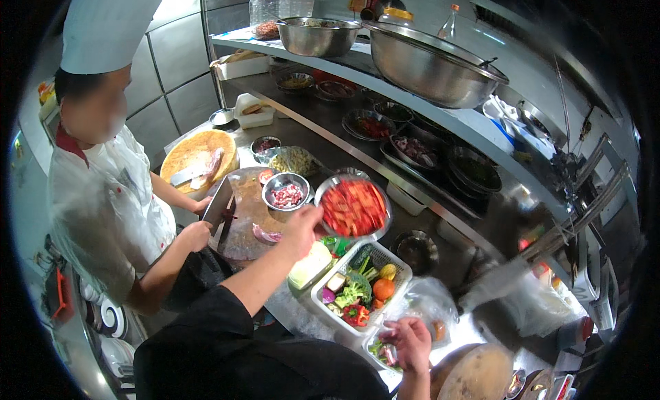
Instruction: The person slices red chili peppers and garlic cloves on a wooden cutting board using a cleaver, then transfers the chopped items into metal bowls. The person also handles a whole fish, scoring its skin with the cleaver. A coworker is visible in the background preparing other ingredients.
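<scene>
My left hand grips the near left rim of a steel bowl of cut red peppers, which looks slightly blurred. Just left of it, a smaller steel bowl of diced meat stands by a round wooden chopping block, on which a piece of raw meat lies. Below the pepper bowl is a white plastic basket of mixed vegetables, beside a cabbage. My right hand, fingers partly curled and apart, holds nothing visible; it hovers over a white container of greens, near a clear plastic bag.
At the left a co-worker in a tall white hat holds a cleaver over the block's edge. Another knife lies on a yellowish round board. Large steel bowls stand on the raised shelf; dishes of food fill the level below.
</scene>
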`<state>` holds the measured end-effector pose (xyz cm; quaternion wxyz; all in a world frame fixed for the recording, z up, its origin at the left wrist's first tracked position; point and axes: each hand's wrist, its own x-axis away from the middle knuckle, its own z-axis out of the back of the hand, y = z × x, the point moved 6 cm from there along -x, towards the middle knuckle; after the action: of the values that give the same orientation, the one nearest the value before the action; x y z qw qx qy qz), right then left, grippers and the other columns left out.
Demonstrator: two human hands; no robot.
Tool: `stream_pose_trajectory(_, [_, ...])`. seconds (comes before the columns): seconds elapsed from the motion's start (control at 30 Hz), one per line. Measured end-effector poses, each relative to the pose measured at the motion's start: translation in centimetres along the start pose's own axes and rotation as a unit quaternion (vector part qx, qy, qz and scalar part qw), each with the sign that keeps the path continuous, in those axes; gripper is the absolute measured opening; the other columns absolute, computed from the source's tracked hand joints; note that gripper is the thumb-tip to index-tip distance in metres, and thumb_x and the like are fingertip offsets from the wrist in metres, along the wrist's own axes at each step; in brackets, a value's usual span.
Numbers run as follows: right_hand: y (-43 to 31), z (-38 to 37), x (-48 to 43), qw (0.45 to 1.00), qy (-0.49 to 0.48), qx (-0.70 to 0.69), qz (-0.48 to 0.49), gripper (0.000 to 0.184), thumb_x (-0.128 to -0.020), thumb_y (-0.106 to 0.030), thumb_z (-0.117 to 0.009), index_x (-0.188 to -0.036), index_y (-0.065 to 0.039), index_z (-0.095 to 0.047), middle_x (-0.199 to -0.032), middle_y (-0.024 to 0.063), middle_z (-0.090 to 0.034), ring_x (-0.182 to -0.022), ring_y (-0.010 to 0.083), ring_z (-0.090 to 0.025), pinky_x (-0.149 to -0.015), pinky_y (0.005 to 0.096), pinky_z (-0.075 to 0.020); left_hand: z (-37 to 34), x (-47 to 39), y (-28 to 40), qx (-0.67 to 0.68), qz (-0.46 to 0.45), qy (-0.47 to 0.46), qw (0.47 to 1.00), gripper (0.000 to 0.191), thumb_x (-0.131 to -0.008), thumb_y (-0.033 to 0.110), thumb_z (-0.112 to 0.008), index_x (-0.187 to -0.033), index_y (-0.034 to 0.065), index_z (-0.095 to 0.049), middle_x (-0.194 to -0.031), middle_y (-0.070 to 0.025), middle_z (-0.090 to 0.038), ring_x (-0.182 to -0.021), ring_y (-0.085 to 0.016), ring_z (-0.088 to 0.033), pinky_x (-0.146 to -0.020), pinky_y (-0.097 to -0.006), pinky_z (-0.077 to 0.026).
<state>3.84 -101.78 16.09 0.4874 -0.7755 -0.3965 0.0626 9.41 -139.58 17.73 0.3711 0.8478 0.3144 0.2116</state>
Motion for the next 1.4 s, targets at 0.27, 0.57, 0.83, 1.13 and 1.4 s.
stream_pose_trajectory(0.27, [4.7,6.3,5.1,0.989,0.143,-0.022,-0.014,0.009,-0.100,-0.012,-0.064,-0.105,-0.006,-0.059,-0.088,0.0077,-0.065,-0.078,0.0215,-0.066,-0.073,0.0418,-0.0565,4.3,-19.3,13.9,0.026,-0.177,0.089,0.980,0.015,-0.105,0.020,-0.053,-0.101,0.0056,-0.054,-0.102,-0.0089,-0.061,-0.089,-0.025,-0.067,-0.076,-0.0440,-0.064])
stream_pose_trajectory(0.57, [6.9,4.9,10.5,0.946,0.322,-0.017,-0.038,0.012,-0.102,-0.012,-0.061,-0.111,-0.004,-0.060,-0.107,0.0163,-0.068,-0.084,0.0243,-0.065,-0.074,0.0363,-0.0556,6.8,-34.1,13.7,0.019,-0.137,0.169,0.976,0.015,-0.103,0.009,-0.054,-0.113,-0.0008,-0.058,-0.107,-0.0103,-0.057,-0.100,-0.026,-0.061,-0.090,-0.0507,-0.063])
stream_pose_trajectory(0.83, [6.0,2.3,10.6,0.932,0.346,0.094,-0.053,0.014,-0.104,-0.007,-0.054,-0.113,0.003,-0.059,-0.108,0.0129,-0.064,-0.083,0.0232,-0.067,-0.071,0.0330,-0.0568,8.0,-38.9,12.4,0.090,-0.058,0.295,0.949,0.008,-0.098,0.006,-0.061,-0.104,0.0013,-0.063,-0.096,-0.0127,-0.065,-0.075,-0.026,-0.064,-0.064,-0.0408,-0.059])
stream_pose_trajectory(1.13, [6.4,3.1,10.4,0.946,0.315,0.056,-0.048,0.020,-0.101,-0.006,-0.059,-0.121,-0.003,-0.061,-0.114,0.0124,-0.062,-0.088,0.0252,-0.065,-0.075,0.0362,-0.0568,8.9,-36.6,12.7,0.012,-0.142,0.325,0.935,0.023,-0.096,0.024,-0.062,-0.083,0.0064,-0.054,-0.065,-0.0059,-0.051,-0.051,-0.019,-0.050,-0.046,-0.0342,-0.041])
stream_pose_trajectory(1.4, [7.9,5.4,9.2,0.915,0.396,0.006,-0.071,0.008,-0.103,-0.009,-0.055,-0.105,-0.001,-0.054,-0.091,0.0178,-0.069,-0.073,0.0287,-0.069,-0.065,0.0413,-0.0581,6.6,-33.1,-8.1,-0.698,-0.168,-0.016,0.696,0.041,-0.088,0.031,-0.073,-0.121,0.0081,-0.066,-0.113,-0.0244,-0.070,-0.107,-0.044,-0.066,-0.092,-0.0464,-0.053])
